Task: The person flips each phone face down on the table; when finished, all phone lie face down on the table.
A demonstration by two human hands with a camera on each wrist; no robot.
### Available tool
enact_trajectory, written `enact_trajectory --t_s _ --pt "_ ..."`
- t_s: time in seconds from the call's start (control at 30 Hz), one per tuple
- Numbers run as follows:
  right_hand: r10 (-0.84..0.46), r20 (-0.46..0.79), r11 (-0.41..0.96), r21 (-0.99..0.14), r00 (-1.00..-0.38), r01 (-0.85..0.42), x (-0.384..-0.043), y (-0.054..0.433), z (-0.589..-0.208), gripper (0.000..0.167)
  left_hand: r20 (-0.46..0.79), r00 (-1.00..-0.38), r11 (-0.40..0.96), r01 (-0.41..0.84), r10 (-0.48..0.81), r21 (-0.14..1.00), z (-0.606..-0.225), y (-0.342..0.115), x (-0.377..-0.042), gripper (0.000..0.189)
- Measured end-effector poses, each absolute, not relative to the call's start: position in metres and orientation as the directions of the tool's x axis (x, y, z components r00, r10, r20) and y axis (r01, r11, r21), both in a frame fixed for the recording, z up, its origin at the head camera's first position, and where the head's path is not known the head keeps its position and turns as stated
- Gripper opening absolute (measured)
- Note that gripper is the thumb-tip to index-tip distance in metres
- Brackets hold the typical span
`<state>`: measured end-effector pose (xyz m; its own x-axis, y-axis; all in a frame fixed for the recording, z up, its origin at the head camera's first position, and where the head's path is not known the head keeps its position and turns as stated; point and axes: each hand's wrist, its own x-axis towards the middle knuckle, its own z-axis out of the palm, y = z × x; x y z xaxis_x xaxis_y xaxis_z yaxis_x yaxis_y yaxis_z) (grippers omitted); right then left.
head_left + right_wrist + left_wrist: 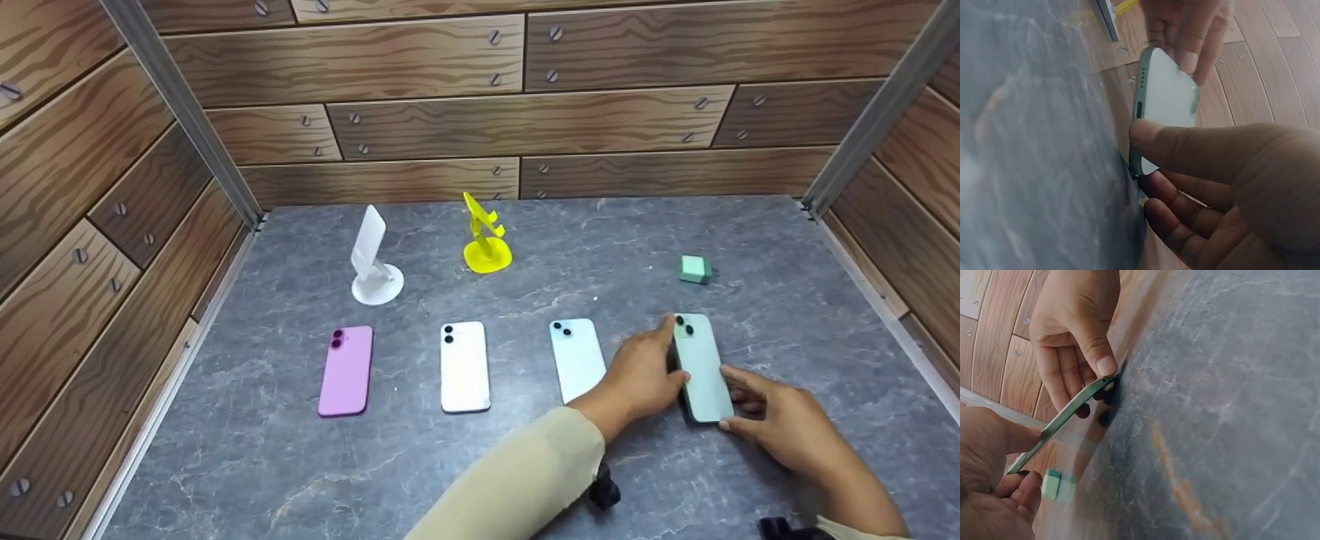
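Observation:
Both hands hold a pale green phone (703, 371), its back with two camera lenses facing up. My left hand (636, 375) grips the phone's left edge, thumb low and a finger near the top corner. At the lower right corner, my right hand (784, 420) pinches it between thumb and fingers. In the right wrist view the phone's bottom edge (1141, 101) faces the camera, and the right thumb lies across it. The left wrist view shows the phone edge-on (1069, 408), tilted, with its lower corner close to the tabletop.
Left of my hands lie a light blue phone (574, 352), partly behind the left hand, a white phone (465, 371) and a pink phone (346, 371). Behind them stand a white phone stand (369, 244) and a yellow one (487, 256). A green charger cube (694, 268) sits back right.

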<state>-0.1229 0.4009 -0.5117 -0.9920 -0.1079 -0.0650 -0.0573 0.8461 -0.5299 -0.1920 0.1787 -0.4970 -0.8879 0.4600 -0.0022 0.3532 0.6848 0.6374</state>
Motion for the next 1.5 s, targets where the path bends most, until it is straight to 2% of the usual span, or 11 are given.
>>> enact_trajectory --t_s 0.23,0.57,1.3,1.5 --pt "-0.116 -0.080 0.847 -0.529 -0.990 -0.056 -0.121 0.407 -0.512 0.082 -0.024 -0.882 0.680 0.346 0.471 0.646 -0.507 0.184 -0.185 0.089" --pt "-0.120 -0.084 0.856 -0.514 -0.989 -0.060 -0.122 0.407 -0.511 0.079 -0.070 -0.873 0.690 0.331 0.483 0.644 -0.522 0.186 -0.183 0.083" --pt "-0.103 -0.036 0.887 -0.455 -0.994 -0.075 -0.120 0.407 -0.513 0.077 -0.054 -0.845 0.739 0.433 0.532 0.516 -0.520 0.192 -0.178 0.076" --pt "-0.110 -0.048 0.900 -0.429 -0.993 -0.079 -0.123 0.403 -0.514 0.066 -0.060 -0.825 0.756 0.482 0.561 0.442 -0.520 0.190 -0.178 0.070"
